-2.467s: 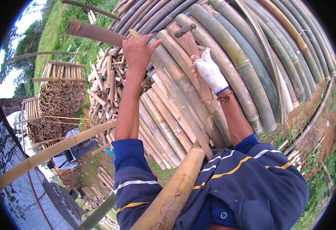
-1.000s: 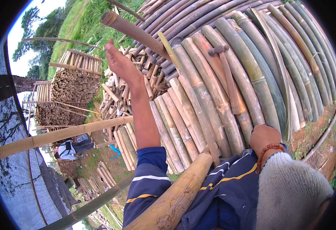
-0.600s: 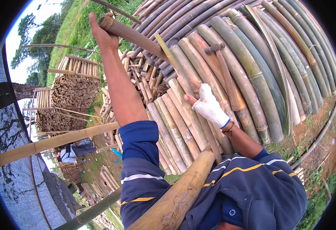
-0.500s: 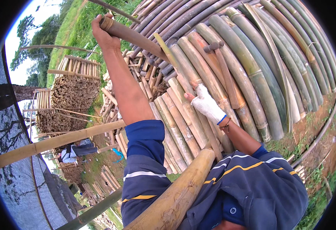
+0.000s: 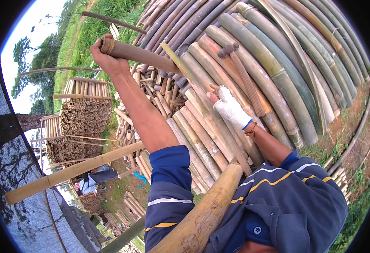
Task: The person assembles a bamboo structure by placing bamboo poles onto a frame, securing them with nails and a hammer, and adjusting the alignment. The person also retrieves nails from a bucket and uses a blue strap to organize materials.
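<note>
My bare left hand [image 5: 110,59] is wrapped round the near end of a brown bamboo tube [image 5: 145,55], held out at the upper left. The tube's other end meets a long, narrow split bamboo strip [image 5: 193,80], which slants down toward my body. Over the bamboo poles is my right hand [image 5: 231,107], in a white fingerless glove, fingers stretched and apart. It holds nothing I can see; whether it touches the strip cannot be told. Right of it, a hammer [image 5: 243,74] with a ribbed wooden handle lies on the bamboo poles [image 5: 278,76].
A thick yellowish bamboo pole [image 5: 202,206] rises against my torso. Another bamboo pole [image 5: 73,173] juts out at left. Cut pieces [image 5: 159,90] lie heaped beyond my left forearm. Bundled bamboo stacks [image 5: 83,116] stand farther off. Dark netting [image 5: 29,198] hangs at left.
My right hand has lifted slightly and its fingers have spread more. The left hand still grips the bamboo tube, now a little farther left and lower in view. The whole view has shifted slightly.
</note>
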The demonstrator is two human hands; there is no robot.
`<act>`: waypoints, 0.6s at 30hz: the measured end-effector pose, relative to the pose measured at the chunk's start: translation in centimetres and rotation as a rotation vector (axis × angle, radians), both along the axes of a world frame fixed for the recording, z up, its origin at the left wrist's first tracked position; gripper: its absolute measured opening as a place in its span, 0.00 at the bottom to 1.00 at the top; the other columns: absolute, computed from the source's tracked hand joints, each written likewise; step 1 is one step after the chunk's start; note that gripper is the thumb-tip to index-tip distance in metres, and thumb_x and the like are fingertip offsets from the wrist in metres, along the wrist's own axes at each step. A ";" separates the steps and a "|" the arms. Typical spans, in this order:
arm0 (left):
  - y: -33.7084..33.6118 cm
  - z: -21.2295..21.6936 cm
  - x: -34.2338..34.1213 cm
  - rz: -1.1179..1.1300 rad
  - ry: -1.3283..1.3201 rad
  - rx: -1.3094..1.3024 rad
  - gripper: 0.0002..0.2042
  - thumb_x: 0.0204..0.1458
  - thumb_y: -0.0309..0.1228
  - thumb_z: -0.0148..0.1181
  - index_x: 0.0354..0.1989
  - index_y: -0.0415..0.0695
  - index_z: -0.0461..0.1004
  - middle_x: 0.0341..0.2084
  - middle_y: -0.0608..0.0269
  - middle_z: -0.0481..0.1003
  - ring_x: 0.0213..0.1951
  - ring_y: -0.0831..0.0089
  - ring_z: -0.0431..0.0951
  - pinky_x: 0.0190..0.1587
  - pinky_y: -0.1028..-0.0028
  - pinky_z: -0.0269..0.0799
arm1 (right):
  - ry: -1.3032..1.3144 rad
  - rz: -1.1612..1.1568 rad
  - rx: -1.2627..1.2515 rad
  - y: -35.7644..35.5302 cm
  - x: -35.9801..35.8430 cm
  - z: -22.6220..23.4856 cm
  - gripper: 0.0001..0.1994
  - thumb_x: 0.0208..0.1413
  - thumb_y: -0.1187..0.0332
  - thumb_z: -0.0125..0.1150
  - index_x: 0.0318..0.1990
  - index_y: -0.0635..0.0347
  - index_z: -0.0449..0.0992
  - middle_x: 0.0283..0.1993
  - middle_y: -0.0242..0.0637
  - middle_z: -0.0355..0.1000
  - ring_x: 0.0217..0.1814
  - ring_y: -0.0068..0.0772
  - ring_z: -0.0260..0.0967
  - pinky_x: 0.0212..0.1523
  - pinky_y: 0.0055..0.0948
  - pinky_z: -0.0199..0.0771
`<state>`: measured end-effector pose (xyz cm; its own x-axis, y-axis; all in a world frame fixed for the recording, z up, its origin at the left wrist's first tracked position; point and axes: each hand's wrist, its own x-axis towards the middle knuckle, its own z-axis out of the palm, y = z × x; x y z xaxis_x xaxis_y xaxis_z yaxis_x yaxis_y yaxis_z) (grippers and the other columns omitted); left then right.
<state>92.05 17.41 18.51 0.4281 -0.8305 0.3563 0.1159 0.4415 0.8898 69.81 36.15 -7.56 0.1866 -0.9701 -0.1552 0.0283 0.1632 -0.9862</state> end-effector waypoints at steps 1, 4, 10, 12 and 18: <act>0.2 0.0 0.0 0.001 0.013 -0.002 0.14 0.59 0.38 0.51 0.34 0.41 0.78 0.32 0.60 0.79 0.35 0.72 0.76 0.41 0.67 0.72 | 0.063 -0.061 -0.064 -0.2 -1.1 1.6 0.30 0.68 0.52 0.60 0.70 0.63 0.67 0.48 0.50 0.73 0.50 0.39 0.74 0.54 0.41 0.74; 0.3 -0.1 0.2 0.001 0.017 0.019 0.15 0.59 0.39 0.50 0.34 0.41 0.78 0.32 0.61 0.78 0.35 0.72 0.75 0.41 0.67 0.72 | 0.272 -0.179 -0.230 -1.5 -5.2 5.1 0.29 0.65 0.56 0.63 0.68 0.62 0.67 0.49 0.54 0.69 0.49 0.49 0.71 0.54 0.46 0.73; -0.1 0.0 0.9 0.034 -0.015 0.012 0.17 0.60 0.40 0.48 0.35 0.40 0.79 0.32 0.62 0.77 0.35 0.70 0.75 0.40 0.64 0.74 | 1.041 -0.300 -0.444 -3.4 -10.6 2.6 0.36 0.56 0.58 0.69 0.70 0.61 0.65 0.53 0.51 0.70 0.56 0.60 0.67 0.58 0.51 0.70; -0.1 -0.1 0.4 0.020 -0.013 0.015 0.17 0.60 0.40 0.48 0.35 0.40 0.79 0.30 0.63 0.77 0.34 0.70 0.75 0.40 0.64 0.74 | 1.070 -0.220 -0.463 -3.6 -10.2 2.2 0.37 0.54 0.58 0.70 0.70 0.62 0.64 0.53 0.51 0.70 0.57 0.60 0.67 0.59 0.50 0.71; -0.4 0.2 -1.1 0.033 -0.021 -0.001 0.18 0.60 0.39 0.47 0.33 0.39 0.80 0.29 0.65 0.75 0.33 0.72 0.72 0.40 0.66 0.70 | 1.100 -0.121 -0.416 -4.5 -10.1 2.1 0.33 0.50 0.65 0.66 0.65 0.64 0.69 0.49 0.47 0.74 0.54 0.52 0.71 0.53 0.45 0.77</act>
<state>90.94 16.99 18.68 0.4479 -0.8157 0.3661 0.0821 0.4453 0.8916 59.72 31.69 -5.47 0.0535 -0.9861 0.1571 -0.8759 -0.1219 -0.4669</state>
